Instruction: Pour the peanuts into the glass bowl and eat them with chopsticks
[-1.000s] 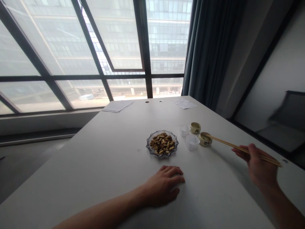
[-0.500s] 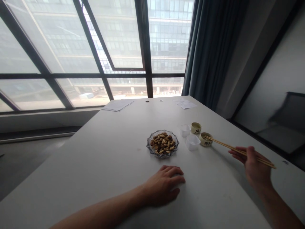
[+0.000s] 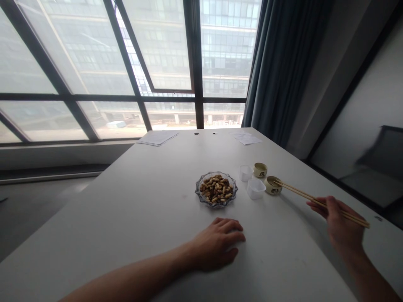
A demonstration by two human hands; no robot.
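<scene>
Head view: right hand (image 3: 345, 224) grips slender tan wooden chopsticks (image 3: 299, 192), tips at a round cream ceramic cup's (image 3: 273, 191) mouth, nothing visibly lifted out yet; left hand (image 3: 217, 244) lies loosely open.

Hazy daylight glares through the windows (image 3: 168, 46) beyond the far edge of the tabletop (image 3: 132, 201), dimming nearer (a soft shadow lies below the chopsticks (image 3: 302, 193)); past the right edge, a dark shape (image 3: 382, 147) blurs.

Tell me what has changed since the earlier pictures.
The right hand has shifted slightly left, toward the nearer cup, and the tips of its chopsticks appear lower in that cup's mouth. Nothing was taken up or let go; the left hand and peanut bowl stayed put.
</scene>
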